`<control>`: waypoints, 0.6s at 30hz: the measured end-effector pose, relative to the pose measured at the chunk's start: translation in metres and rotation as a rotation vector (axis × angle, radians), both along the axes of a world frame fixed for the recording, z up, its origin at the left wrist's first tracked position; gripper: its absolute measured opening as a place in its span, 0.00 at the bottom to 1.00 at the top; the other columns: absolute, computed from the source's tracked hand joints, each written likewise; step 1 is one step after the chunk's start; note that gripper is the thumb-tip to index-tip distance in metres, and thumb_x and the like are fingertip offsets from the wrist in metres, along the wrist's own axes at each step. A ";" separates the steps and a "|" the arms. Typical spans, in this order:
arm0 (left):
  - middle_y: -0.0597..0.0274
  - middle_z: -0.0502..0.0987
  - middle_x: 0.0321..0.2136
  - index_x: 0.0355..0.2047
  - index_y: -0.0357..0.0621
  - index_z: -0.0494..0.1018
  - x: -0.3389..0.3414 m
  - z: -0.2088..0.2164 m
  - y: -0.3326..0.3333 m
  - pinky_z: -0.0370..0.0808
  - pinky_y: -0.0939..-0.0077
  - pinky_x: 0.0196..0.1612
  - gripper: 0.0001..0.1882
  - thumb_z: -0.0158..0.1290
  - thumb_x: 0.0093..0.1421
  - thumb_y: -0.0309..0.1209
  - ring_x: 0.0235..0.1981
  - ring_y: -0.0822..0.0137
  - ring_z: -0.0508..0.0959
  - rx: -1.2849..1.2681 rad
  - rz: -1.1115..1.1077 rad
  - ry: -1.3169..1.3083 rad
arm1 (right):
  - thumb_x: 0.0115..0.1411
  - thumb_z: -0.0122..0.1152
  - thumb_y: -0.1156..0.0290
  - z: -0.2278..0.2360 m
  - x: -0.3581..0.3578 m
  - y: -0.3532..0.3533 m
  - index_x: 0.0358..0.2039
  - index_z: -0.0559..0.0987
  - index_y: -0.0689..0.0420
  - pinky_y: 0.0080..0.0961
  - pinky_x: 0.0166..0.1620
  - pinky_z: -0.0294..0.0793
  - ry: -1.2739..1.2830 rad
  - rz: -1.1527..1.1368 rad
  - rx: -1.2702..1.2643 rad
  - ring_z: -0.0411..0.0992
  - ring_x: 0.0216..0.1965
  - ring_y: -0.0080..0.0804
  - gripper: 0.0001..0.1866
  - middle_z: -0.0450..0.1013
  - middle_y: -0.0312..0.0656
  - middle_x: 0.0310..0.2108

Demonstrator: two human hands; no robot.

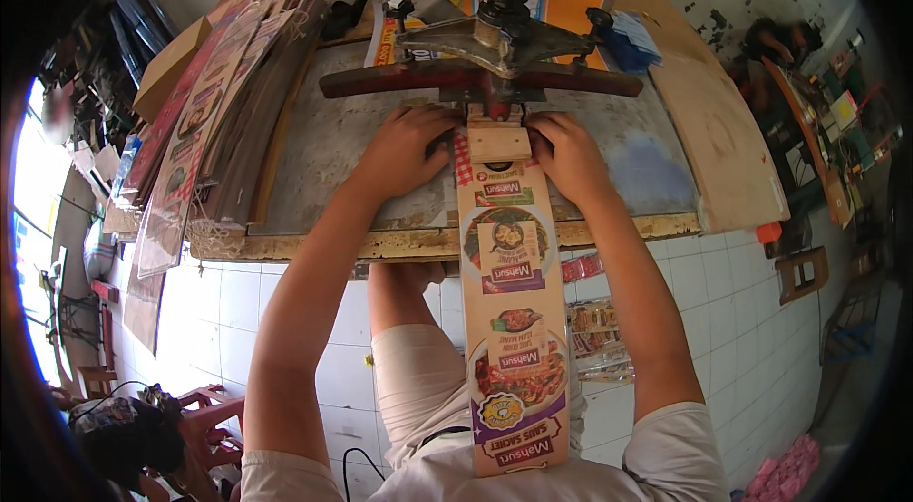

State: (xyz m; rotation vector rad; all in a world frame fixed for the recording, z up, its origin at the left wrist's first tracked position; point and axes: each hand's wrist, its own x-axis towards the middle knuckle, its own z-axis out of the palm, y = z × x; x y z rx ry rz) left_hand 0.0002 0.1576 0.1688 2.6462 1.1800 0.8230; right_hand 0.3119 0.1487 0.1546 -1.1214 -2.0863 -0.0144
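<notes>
A long, narrow printed board [514, 293] with food pictures runs from beneath the press toward my lap, its near end against my shirt. The wooden block [499, 143] of the press sits over its far part. My left hand [411, 150] has its curled fingers at the board's left edge, beside the block. On the opposite edge, my right hand [568, 155] bends its fingers round the board next to the block. Some fingertips of both hands are hidden. Above them stands the metal press [495, 46] with its dark red crossbar [409, 81].
The worktable [323, 150] has a wooden front edge. Stacked long printed boards [223, 93] lean over its left side, with a cardboard box [171, 69] behind. A brown board [728, 141] lies at right. Packets [599, 340] lie on the tiled floor; a red stool [209, 416] stands lower left.
</notes>
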 end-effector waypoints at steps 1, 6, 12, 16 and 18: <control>0.49 0.83 0.63 0.62 0.43 0.81 -0.001 -0.001 0.000 0.67 0.46 0.75 0.26 0.57 0.63 0.30 0.69 0.48 0.76 0.011 0.002 0.001 | 0.64 0.66 0.80 0.001 -0.001 0.000 0.46 0.86 0.63 0.47 0.56 0.82 0.000 0.001 0.000 0.79 0.53 0.54 0.11 0.83 0.49 0.47; 0.47 0.83 0.62 0.62 0.43 0.82 -0.001 -0.004 0.001 0.67 0.46 0.75 0.26 0.57 0.63 0.31 0.69 0.47 0.77 0.028 0.001 0.002 | 0.63 0.66 0.80 0.002 -0.003 -0.002 0.46 0.86 0.63 0.47 0.57 0.82 0.008 -0.008 -0.010 0.79 0.52 0.54 0.11 0.83 0.50 0.47; 0.46 0.83 0.62 0.62 0.42 0.81 -0.002 -0.006 0.002 0.66 0.46 0.75 0.26 0.57 0.63 0.31 0.68 0.47 0.77 0.034 0.004 0.011 | 0.64 0.66 0.81 0.003 -0.001 -0.002 0.50 0.86 0.62 0.46 0.58 0.81 -0.027 -0.017 -0.055 0.79 0.56 0.55 0.14 0.83 0.50 0.51; 0.46 0.83 0.62 0.63 0.42 0.81 -0.001 -0.005 0.002 0.66 0.46 0.75 0.26 0.57 0.63 0.31 0.68 0.46 0.76 0.022 -0.004 0.006 | 0.63 0.66 0.80 0.001 -0.001 -0.001 0.47 0.86 0.62 0.47 0.57 0.81 -0.023 -0.023 -0.018 0.79 0.53 0.55 0.11 0.83 0.50 0.47; 0.46 0.82 0.62 0.63 0.42 0.81 -0.001 -0.005 0.002 0.66 0.46 0.75 0.26 0.57 0.63 0.31 0.69 0.46 0.76 0.019 -0.002 0.007 | 0.63 0.66 0.79 0.000 -0.001 -0.001 0.47 0.86 0.62 0.47 0.58 0.81 -0.025 -0.026 -0.021 0.79 0.53 0.55 0.12 0.83 0.50 0.47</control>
